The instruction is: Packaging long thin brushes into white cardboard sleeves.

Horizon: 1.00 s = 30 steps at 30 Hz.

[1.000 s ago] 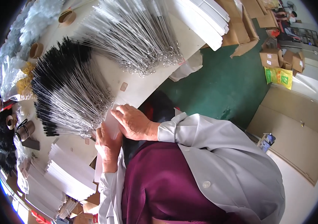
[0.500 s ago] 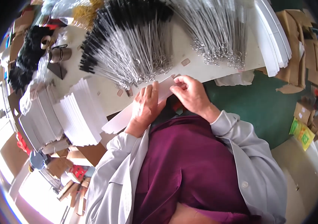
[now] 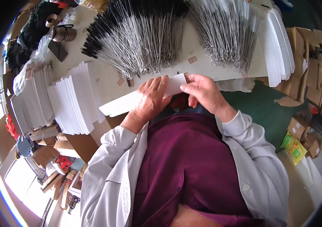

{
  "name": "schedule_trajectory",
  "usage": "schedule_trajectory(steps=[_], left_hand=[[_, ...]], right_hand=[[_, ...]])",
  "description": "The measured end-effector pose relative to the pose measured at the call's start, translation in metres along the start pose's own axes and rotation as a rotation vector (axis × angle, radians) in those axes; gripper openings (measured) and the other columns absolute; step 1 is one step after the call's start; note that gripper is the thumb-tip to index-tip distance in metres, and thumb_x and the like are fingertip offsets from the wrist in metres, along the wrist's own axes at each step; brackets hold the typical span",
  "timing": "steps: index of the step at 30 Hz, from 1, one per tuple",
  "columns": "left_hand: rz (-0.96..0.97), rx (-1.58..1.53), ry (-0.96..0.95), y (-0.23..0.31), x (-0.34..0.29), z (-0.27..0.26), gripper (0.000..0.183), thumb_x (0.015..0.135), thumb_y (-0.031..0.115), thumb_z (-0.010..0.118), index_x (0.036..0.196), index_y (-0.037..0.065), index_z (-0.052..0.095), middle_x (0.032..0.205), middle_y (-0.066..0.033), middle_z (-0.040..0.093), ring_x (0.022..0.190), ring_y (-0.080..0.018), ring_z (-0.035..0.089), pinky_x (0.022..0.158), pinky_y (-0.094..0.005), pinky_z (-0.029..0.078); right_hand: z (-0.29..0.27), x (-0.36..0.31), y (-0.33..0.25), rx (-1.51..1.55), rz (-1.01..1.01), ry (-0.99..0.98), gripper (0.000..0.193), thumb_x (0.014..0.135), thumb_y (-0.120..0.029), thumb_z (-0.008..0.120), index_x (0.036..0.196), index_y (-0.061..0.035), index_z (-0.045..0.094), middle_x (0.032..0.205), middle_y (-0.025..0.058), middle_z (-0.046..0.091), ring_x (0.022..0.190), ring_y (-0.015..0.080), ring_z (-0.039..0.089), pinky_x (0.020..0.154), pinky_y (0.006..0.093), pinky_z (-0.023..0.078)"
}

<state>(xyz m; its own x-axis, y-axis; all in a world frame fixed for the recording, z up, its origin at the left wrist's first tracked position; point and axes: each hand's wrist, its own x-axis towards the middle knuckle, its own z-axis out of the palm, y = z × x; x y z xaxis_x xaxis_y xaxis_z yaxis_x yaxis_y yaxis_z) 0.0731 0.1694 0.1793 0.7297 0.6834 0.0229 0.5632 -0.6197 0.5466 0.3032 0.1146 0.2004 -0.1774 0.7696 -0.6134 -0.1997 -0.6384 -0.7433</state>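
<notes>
A long, narrow white paper carton [image 3: 120,104] lies slantwise in front of me by the table's near edge. My left hand [image 3: 151,97] is wrapped over its middle, fingers on top. At the carton's right end, my right hand [image 3: 207,94] has its thumb and forefinger at the edge; the other fingers curl below. Just beyond, a fanned heap of thin wire brushes [image 3: 146,45] with black bristles lies on the table, looped ends toward me. A second bundle of wire brushes [image 3: 225,41] lies to its right.
Upright white cartons [image 3: 74,102] stand packed at the table's left, and more white cartons [image 3: 278,49] lie at its right end. A metal cup [image 3: 63,34] and a tape roll [image 3: 51,20] are at the far left. Cardboard boxes [image 3: 299,126] stand on the right.
The carton's right end has tilted up and catches more light. My right hand has shifted slightly right, its fingers resettled at the end. The whole view has shifted a little.
</notes>
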Motion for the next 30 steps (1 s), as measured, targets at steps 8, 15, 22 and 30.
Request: schedule_trajectory(steps=[8, 15, 22, 30], left_hand=[[-0.064, -0.136, -0.047, 0.011, 0.016, -0.014, 0.062, 0.075, 0.025, 0.083, 0.128, 0.001, 0.06, 0.108, -0.0187, 0.069, 0.098, -0.0376, 0.07, 0.083, -0.046, 0.057], [-0.083, -0.181, -0.112, 0.011, 0.015, -0.011, 0.047, 0.075, 0.025, 0.08, 0.111, 0.001, 0.061, 0.096, -0.0188, 0.07, 0.091, -0.04, 0.069, 0.079, -0.0483, 0.056], [-0.099, -0.239, -0.108, 0.008, 0.008, -0.003, 0.05, 0.076, 0.028, 0.082, 0.112, -0.001, 0.061, 0.095, -0.0195, 0.07, 0.092, -0.0409, 0.069, 0.081, -0.048, 0.056], [-0.041, -0.109, -0.114, 0.0, -0.006, -0.02, 0.063, 0.073, 0.025, 0.085, 0.126, -0.001, 0.061, 0.111, -0.0199, 0.068, 0.102, -0.0403, 0.067, 0.086, -0.0479, 0.054]], right_hand=[[0.012, 0.001, -0.014, -1.384, -0.878, 0.07, 0.065, 0.081, -0.022, 0.08, 0.136, 0.0059, 0.058, 0.131, 0.0164, 0.063, 0.122, 0.0318, 0.059, 0.108, 0.0437, 0.045], [0.0, 0.017, -0.004, -1.497, -0.834, -0.073, 0.066, 0.083, -0.023, 0.079, 0.137, 0.0081, 0.056, 0.124, 0.0172, 0.065, 0.113, 0.0319, 0.063, 0.103, 0.0421, 0.049], [-0.002, 0.016, -0.002, -1.589, -0.977, -0.097, 0.05, 0.091, -0.021, 0.065, 0.13, 0.0108, 0.061, 0.113, 0.0181, 0.067, 0.103, 0.028, 0.065, 0.093, 0.037, 0.052], [-0.011, 0.005, 0.0, -1.541, -0.834, -0.097, 0.06, 0.087, -0.026, 0.074, 0.134, 0.0071, 0.057, 0.127, 0.0205, 0.062, 0.116, 0.0345, 0.06, 0.103, 0.0443, 0.048]])
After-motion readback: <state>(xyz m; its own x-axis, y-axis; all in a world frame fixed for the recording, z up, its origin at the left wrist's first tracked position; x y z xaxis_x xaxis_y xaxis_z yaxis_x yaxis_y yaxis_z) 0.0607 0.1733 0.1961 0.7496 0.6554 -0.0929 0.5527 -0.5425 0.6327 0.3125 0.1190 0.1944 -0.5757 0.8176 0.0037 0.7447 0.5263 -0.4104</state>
